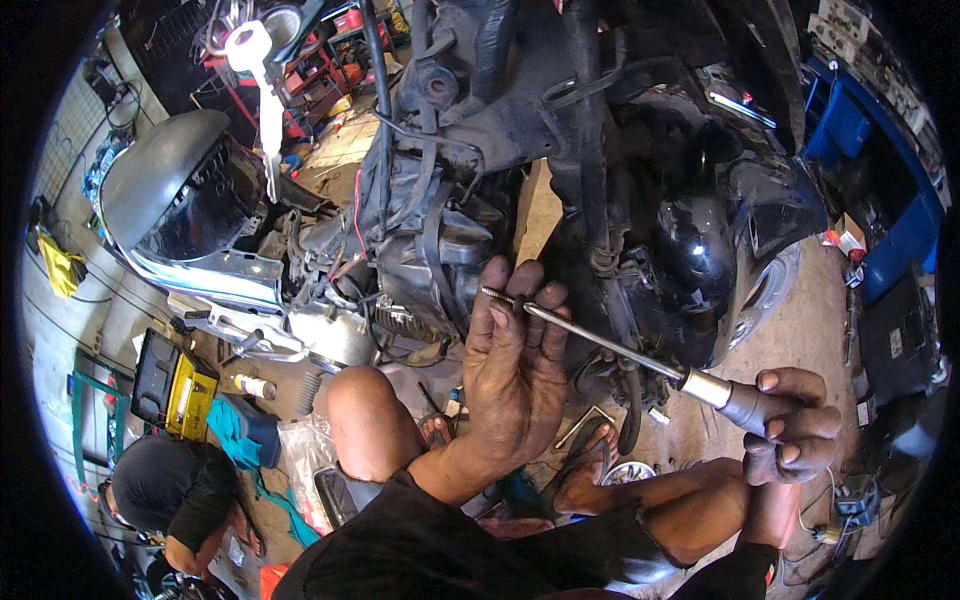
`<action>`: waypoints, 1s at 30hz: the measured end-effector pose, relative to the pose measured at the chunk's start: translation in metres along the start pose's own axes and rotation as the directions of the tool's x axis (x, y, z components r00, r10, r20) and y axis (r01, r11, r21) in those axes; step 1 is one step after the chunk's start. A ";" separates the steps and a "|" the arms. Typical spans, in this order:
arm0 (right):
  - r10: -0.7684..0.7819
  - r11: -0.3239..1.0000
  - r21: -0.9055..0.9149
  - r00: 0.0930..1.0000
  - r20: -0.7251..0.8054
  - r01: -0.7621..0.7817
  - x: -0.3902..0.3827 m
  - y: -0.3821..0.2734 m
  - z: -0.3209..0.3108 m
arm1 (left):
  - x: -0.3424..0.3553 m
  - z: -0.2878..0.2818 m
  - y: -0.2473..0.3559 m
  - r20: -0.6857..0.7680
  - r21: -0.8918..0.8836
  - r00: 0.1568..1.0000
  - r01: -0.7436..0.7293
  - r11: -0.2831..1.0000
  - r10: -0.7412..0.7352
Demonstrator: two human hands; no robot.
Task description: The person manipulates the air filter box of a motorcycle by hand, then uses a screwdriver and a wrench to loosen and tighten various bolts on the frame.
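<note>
We see the screwdriver (pixel 620 348) reaching from the right hand (pixel 793 425) toward ten o'clock, its tip beside the left hand's (pixel 515 400) fingers, where a small screw (pixel 497 295) sits at twelve o'clock of that palm. The tip meets one end of the screw, though whether it is seated there we cannot tell. The screwdriver has a long, slim, shiny shaft, a thick silver collar and a dark handle; the screw looks dark and threaded, pointing toward ten o'clock. We find the two hands well apart: the left, palm up and half open, pinches the screw between thumb and fingers, while the right wraps its curled fingers around the handle.
</note>
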State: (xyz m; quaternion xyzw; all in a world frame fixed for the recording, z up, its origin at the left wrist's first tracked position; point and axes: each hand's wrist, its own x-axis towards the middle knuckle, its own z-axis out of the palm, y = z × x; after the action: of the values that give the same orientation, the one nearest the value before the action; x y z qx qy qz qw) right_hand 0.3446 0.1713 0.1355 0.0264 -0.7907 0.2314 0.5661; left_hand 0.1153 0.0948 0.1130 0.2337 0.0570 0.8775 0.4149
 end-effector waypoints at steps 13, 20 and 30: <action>0.208 0.972 -0.106 0.977 -0.036 -0.211 0.007 0.003 0.003 | 0.001 0.011 0.004 -0.101 0.062 0.989 0.112 0.992 -0.105; 0.299 0.951 -0.039 0.946 -0.124 -0.306 0.005 0.008 0.011 | 0.006 0.022 0.002 -0.153 -0.155 0.962 0.202 0.967 -0.226; 0.100 0.985 -0.140 0.995 0.004 -0.099 0.007 0.012 0.014 | 0.009 0.015 -0.004 -0.105 -0.364 0.970 0.167 0.916 -0.218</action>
State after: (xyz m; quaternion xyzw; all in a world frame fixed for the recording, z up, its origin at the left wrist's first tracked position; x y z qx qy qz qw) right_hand 0.3263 0.1776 0.1342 -0.0514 -0.8084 0.2033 0.5501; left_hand 0.1197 0.1028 0.1283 0.0849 -0.0487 0.8427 0.5294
